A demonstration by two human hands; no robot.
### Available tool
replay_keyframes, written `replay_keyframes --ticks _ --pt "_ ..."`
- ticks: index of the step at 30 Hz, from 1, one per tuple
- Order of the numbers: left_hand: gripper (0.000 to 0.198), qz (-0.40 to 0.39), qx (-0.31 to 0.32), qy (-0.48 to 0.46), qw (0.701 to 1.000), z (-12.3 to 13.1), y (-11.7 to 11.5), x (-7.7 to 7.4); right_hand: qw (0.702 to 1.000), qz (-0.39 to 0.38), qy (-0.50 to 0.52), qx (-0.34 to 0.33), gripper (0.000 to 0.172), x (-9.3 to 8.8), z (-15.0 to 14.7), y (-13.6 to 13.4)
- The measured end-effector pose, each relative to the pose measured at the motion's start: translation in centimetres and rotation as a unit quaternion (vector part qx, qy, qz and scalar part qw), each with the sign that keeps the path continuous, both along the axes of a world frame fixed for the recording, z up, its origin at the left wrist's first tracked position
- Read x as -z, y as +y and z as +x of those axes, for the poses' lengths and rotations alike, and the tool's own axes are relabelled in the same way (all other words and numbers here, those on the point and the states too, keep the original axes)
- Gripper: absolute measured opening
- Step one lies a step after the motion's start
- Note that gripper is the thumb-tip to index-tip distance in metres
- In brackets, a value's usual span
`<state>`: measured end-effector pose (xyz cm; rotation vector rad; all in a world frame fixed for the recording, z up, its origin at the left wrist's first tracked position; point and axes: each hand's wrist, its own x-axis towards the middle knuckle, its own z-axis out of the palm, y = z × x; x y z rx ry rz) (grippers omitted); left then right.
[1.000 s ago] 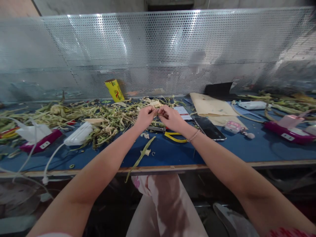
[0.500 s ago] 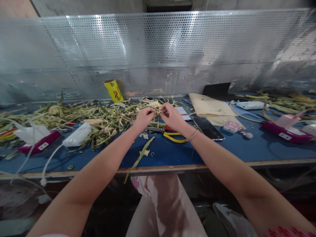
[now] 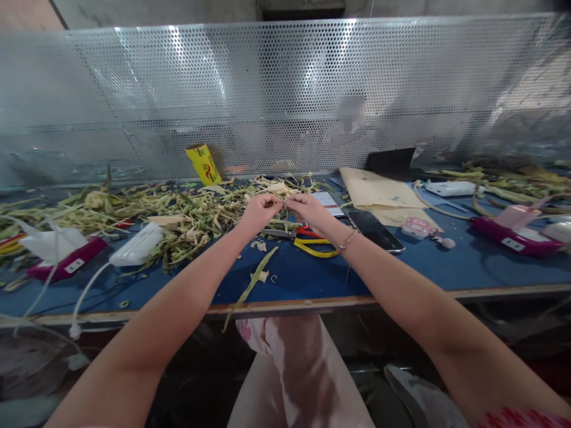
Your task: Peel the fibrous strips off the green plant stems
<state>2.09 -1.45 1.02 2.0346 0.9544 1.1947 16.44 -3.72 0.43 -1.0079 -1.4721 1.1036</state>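
Over the near side of a heap of dried plant stalks and leaves [image 3: 196, 217], both hands meet with their fingertips almost touching. My left hand [image 3: 259, 214] is closed in a pinch, and my right hand [image 3: 308, 213] pinches just beside it. Whatever is between the fingers is too small and hidden to name. Below my right hand lie scissors with yellow and red handles [image 3: 314, 251], their grey blade pointing left. A long dry green leaf strip [image 3: 250, 286] lies closer to me, its lower end hanging over the table edge.
A perforated metal panel [image 3: 276, 89] stands along the back. To the right are brown paper [image 3: 379, 190], a black phone [image 3: 375, 230] and a pink case [image 3: 418, 227]. A white power bank [image 3: 138, 244] and purple power strips [image 3: 74, 261] with cables flank the work area.
My right hand has lowered slightly and its fingers now stretch more toward the left fingertips. My left hand stays nearly in place. The view has shifted a little.
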Motion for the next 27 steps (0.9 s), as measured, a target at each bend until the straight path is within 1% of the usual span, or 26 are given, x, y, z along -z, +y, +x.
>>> replay_keyframes --ticks 3,6,11,15,19,23,27 --pt "0.015 -0.023 0.0 -0.032 0.999 0.12 0.18 0.26 0.999 -0.018 0.028 -0.004 0.016 -0.14 -0.15 -0.23" --pt "0.015 -0.036 0.002 -0.041 0.999 0.21 0.27 0.48 0.999 -0.025 0.033 0.005 0.015 -0.3 -0.27 -0.42" --pt "0.015 -0.003 0.018 -0.044 0.999 0.28 0.28 0.69 0.998 -0.027 0.062 0.016 0.016 -0.34 -0.31 -0.43" --pt "0.016 0.012 0.013 -0.022 1.0 0.34 0.19 0.68 0.997 -0.025 0.079 0.006 0.02 -0.23 -0.14 -0.2" --pt "0.012 -0.004 0.009 0.0 1.0 0.36 0.0 0.56 0.996 -0.032 0.086 -0.006 0.02 -0.25 -0.01 -0.21" --pt "0.017 -0.02 -0.001 0.044 0.999 0.33 -0.39 0.3 0.995 -0.036 0.08 -0.04 0.021 -0.4 0.13 -0.39" --pt "0.021 -0.034 0.021 0.051 0.998 0.34 -0.61 0.18 0.996 -0.039 0.078 -0.034 0.021 -0.43 0.15 -0.45"
